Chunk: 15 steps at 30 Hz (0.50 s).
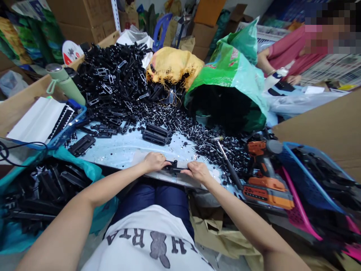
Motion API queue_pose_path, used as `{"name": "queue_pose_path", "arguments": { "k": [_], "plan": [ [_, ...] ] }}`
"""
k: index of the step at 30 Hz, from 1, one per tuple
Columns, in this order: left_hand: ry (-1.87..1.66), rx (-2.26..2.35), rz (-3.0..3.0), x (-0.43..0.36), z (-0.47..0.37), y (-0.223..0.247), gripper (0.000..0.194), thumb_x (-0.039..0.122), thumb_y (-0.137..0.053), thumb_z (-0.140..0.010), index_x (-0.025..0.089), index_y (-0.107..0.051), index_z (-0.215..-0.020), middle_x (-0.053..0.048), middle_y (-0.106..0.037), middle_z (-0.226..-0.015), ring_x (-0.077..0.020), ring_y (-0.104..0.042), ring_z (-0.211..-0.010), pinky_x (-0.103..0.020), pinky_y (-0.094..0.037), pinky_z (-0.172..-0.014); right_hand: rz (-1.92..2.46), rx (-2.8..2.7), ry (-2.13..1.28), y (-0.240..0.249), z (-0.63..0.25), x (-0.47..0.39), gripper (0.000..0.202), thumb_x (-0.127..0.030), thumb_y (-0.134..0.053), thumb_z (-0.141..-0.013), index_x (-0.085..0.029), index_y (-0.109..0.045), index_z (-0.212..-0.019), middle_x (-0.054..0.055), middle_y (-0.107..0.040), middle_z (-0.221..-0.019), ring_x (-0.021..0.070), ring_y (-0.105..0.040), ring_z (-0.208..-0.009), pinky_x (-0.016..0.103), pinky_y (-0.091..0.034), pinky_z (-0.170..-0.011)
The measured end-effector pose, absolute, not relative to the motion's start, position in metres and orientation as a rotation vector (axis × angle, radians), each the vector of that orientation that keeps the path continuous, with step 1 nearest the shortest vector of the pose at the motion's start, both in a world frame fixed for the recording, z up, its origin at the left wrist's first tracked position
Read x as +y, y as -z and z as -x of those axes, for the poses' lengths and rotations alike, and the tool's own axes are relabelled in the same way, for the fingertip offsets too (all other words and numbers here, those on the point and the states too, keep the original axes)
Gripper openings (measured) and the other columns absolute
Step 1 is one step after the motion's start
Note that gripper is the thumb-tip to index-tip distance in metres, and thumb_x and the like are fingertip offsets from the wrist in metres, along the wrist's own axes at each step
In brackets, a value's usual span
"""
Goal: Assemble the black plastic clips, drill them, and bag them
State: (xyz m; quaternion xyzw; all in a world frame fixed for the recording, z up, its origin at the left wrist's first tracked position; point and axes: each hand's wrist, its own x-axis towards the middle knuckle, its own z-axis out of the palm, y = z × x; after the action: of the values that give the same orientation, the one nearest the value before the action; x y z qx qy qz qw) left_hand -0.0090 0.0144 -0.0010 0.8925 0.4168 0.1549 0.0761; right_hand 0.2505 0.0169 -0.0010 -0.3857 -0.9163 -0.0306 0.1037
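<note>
At the table's front edge, a small black plastic part (pixel 175 168) is held between my two hands. My left hand (pixel 155 162) pinches its left end, with thumb and fingers closed. The right end is gripped by my right hand (pixel 198 172), its thumb pointing inward. Just beyond them, black ribbed plastic pieces (pixel 156 134) lie side by side on the pale blue tabletop (pixel 120 148). Farther left rests another flat black part (pixel 81 145). Fine detail of the held part is too small to make out.
A heap of black clips (pixel 113 81) and many small screws (pixel 166 116) cover the back. To the right are a hammer (pixel 229 165), an orange cordless drill (pixel 266 175), and a blue basket (pixel 313 177). A green sack (pixel 231 79) gapes open. Someone in a red top (pixel 290 49) sits beyond.
</note>
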Motion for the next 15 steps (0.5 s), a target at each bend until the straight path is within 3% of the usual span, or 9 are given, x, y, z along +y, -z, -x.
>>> {"name": "queue_pose_path", "arguments": {
  "k": [3, 6, 9, 12, 15],
  "plan": [
    [-0.636, 1.256, -2.542, -0.006, 0.012, -0.023, 0.054, 0.048, -0.022, -0.092, 0.017, -0.057, -0.066, -0.007, -0.059, -0.062, -0.0165, -0.056, -0.061, -0.028, -0.042, -0.057, 0.890, -2.720, -0.114, -0.040, -0.251, 0.001, 0.067, -0.069, -0.017, -0.085, -0.018, -0.052, -0.056, 0.005, -0.050, -0.051, 0.0139, -0.045, -0.048, 0.028, -0.026, -0.050],
    [-0.954, 0.907, -2.367, -0.049, 0.009, -0.054, 0.059, 0.049, -0.011, -0.093, 0.019, -0.052, -0.062, -0.005, -0.056, -0.056, -0.0137, -0.053, -0.054, -0.027, -0.041, -0.054, 0.539, -2.735, -0.500, -0.078, -0.244, -0.028, 0.068, -0.072, -0.014, -0.082, -0.021, -0.052, -0.059, 0.003, -0.045, -0.051, 0.0146, -0.044, -0.050, 0.029, -0.030, -0.051],
    [-1.250, 0.677, -2.101, -0.088, -0.007, -0.072, 0.062, 0.050, -0.004, -0.092, 0.019, -0.048, -0.062, -0.004, -0.052, -0.051, -0.0122, -0.051, -0.049, -0.027, -0.041, -0.052, 0.263, -2.485, -0.894, -0.081, -0.211, -0.055, 0.066, -0.072, -0.011, -0.082, -0.022, -0.048, -0.060, 0.002, -0.043, -0.051, 0.0147, -0.046, -0.049, 0.030, -0.036, -0.052],
    [-1.534, 0.775, -2.012, -0.102, -0.023, -0.064, 0.065, 0.053, -0.002, -0.091, 0.019, -0.056, -0.075, -0.006, -0.058, -0.062, -0.0141, -0.057, -0.061, -0.028, -0.046, -0.057, 0.554, -1.874, -0.849, -0.050, -0.159, -0.064, 0.067, -0.068, 0.003, -0.083, -0.023, -0.046, -0.070, 0.004, -0.045, -0.059, 0.0166, -0.049, -0.054, 0.032, -0.041, -0.054],
    [-1.551, 0.930, -2.289, -0.089, -0.021, -0.038, 0.074, 0.061, -0.001, -0.087, 0.019, -0.059, -0.106, -0.012, -0.064, -0.090, -0.0206, -0.060, -0.092, -0.034, -0.050, -0.074, 0.968, -1.505, -0.646, -0.019, -0.117, -0.043, 0.067, -0.054, 0.011, -0.086, -0.021, -0.047, -0.090, 0.013, -0.052, -0.088, 0.0210, -0.055, -0.078, 0.040, -0.046, -0.067]
  ]
}}
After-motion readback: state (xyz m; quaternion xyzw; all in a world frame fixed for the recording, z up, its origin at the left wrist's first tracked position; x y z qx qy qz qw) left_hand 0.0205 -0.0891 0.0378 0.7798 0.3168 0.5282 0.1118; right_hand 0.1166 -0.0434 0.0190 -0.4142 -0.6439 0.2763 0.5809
